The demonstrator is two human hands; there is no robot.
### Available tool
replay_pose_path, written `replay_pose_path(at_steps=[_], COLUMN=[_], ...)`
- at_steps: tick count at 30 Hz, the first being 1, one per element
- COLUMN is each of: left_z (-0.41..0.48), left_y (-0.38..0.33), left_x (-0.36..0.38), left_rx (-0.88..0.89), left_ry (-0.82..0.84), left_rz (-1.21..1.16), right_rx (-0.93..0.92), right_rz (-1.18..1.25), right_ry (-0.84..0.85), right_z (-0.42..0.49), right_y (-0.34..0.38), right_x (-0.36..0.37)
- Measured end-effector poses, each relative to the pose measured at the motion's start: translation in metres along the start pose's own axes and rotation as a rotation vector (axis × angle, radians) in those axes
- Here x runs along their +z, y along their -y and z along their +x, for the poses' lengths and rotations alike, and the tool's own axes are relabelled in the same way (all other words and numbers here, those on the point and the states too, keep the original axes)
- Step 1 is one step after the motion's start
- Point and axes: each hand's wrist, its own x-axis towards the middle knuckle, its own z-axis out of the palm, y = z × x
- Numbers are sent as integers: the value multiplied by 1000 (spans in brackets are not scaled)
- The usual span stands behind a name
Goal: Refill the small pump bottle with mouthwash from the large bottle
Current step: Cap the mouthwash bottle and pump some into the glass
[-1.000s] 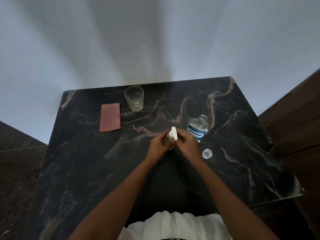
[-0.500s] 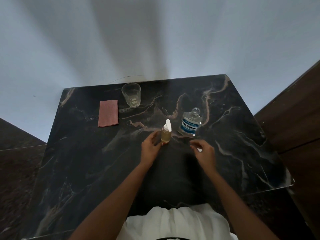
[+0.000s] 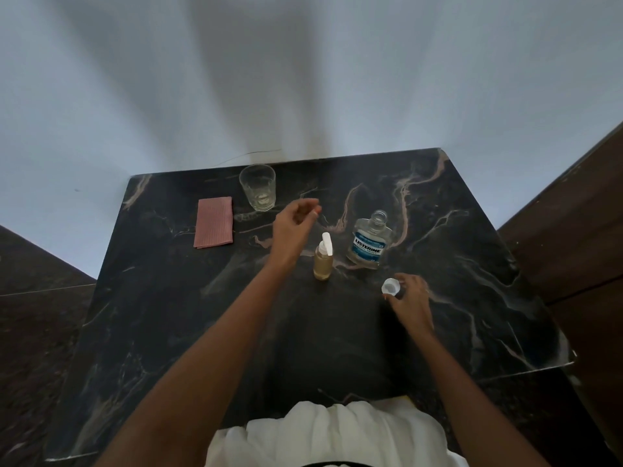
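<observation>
While the right hand (image 3: 409, 299) pinches a cap (image 3: 391, 286), the LISTERINE bottle (image 3: 369, 242) stands uncapped.

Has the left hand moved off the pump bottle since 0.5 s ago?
Yes. The left hand has lifted away from the pump bottle, going up-left toward the drinking glass.

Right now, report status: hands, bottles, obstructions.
Left hand open, raised beyond pump bottle. Right hand touching white cap. Large bottle uncapped, upright. Nothing blocking.
</observation>
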Motion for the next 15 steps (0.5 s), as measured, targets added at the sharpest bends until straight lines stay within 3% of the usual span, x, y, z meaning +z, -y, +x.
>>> replay_pose_path(at_steps=[5, 9, 12, 15], left_z=[21, 36, 45, 52], left_y=[-9, -11, -10, -11], left_x=[13, 24, 33, 40], left_rx=[67, 58, 42, 58], left_ry=[279, 510, 615, 684], left_rz=[82, 212, 318, 386], right_rx=[-5, -27, -105, -183], right_rz=[70, 223, 254, 287], right_ry=[-22, -164, -247, -197], right_z=[5, 12, 24, 37], right_y=[6, 28, 50, 74], right_x=[-3, -22, -44, -62])
